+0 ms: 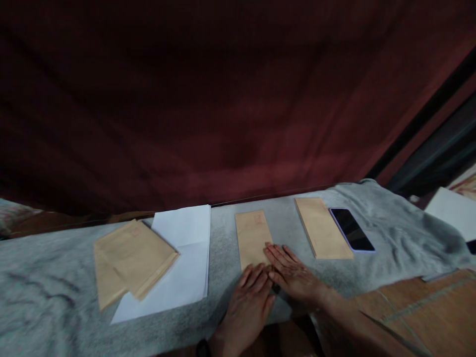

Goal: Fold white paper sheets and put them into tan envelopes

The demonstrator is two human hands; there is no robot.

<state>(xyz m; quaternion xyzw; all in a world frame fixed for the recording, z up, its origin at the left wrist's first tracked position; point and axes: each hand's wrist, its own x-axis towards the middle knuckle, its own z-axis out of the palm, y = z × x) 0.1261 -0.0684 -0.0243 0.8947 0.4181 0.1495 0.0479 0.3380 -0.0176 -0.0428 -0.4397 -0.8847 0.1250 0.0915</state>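
A tan envelope [252, 235] lies lengthwise in the middle of the grey cloth-covered table [44, 292]. My left hand [248, 303] lies flat, fingers together and stretched out, its tips on the envelope's near end. My right hand [293, 275] also lies flat and open, its fingers pressing the envelope's near right corner, partly over the left hand's fingertips. Neither hand grips anything. A second tan envelope [322, 227] lies to the right.
A stack of tan envelopes [132, 258] rests on white paper sheets [182, 263] at the left. A dark phone [351, 229] lies beside the right envelope. A dark red curtain [208, 99] hangs behind. A wooden surface [420, 307] shows at lower right.
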